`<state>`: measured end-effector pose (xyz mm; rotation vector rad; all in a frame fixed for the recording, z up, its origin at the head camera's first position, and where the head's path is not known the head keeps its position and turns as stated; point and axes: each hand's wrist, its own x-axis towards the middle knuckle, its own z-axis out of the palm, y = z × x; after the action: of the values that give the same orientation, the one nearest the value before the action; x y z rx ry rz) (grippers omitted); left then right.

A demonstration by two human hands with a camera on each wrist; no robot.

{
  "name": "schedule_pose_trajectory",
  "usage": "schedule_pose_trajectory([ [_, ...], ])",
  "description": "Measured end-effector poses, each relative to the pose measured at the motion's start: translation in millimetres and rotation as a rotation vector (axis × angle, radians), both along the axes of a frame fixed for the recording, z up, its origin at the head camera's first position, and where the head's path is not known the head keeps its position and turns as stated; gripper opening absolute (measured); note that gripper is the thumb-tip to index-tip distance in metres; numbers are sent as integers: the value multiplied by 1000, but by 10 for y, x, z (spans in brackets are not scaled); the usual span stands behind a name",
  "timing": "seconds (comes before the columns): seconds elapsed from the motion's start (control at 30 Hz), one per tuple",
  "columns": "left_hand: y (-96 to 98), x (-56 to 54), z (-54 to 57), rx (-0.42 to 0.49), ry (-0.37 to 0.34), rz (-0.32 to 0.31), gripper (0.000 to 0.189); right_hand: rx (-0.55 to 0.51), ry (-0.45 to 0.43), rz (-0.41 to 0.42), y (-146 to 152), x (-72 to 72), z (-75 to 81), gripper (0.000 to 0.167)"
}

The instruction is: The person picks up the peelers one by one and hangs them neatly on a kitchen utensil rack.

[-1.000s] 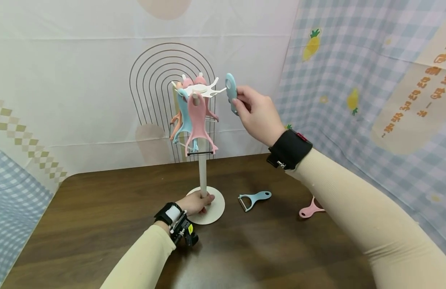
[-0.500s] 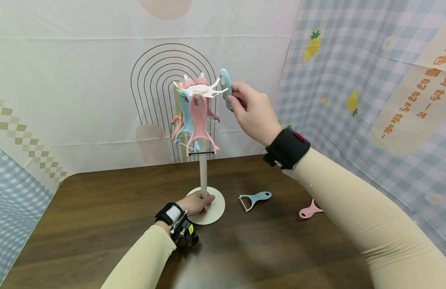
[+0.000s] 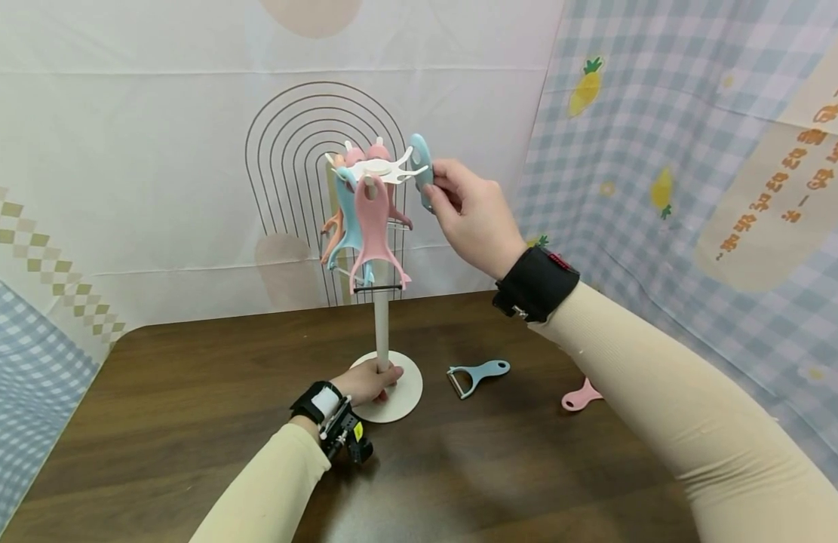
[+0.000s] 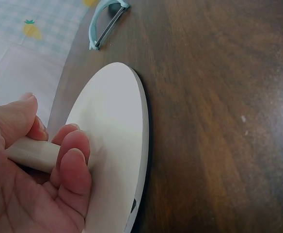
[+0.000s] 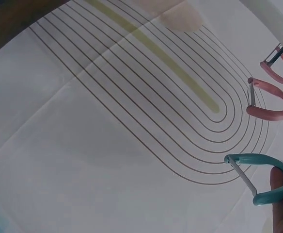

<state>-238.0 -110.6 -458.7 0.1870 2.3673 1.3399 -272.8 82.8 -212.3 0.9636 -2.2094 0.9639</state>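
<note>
Blue peeler (image 3: 422, 157) pinched in right hand (image 3: 478, 215) perhaps touches rack (image 3: 379, 169); left hand (image 3: 361, 381) grips pole (image 3: 382, 328).

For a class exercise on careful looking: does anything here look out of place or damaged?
In the left wrist view, the round white base has a dark notch in its rim, breaking the smooth edge; I can't tell whether it's damage. A pale speck marks the dark tabletop. Nothing looks spilled or toppled.

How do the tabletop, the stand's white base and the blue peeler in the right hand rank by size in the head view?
Largest to smallest:
tabletop
white base
held blue peeler, partly hidden
</note>
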Motion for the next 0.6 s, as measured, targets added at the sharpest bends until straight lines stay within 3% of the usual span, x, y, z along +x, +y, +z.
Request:
schedule_pose_trajectory([
  [0.3, -1, 2, -3, -5, 2, 1, 32, 35, 51, -9, -37, 3, -19, 22],
  [0.6, -9, -14, -20, 7, 8, 0, 33, 60, 96, 0, -132, 43, -137, 18],
])
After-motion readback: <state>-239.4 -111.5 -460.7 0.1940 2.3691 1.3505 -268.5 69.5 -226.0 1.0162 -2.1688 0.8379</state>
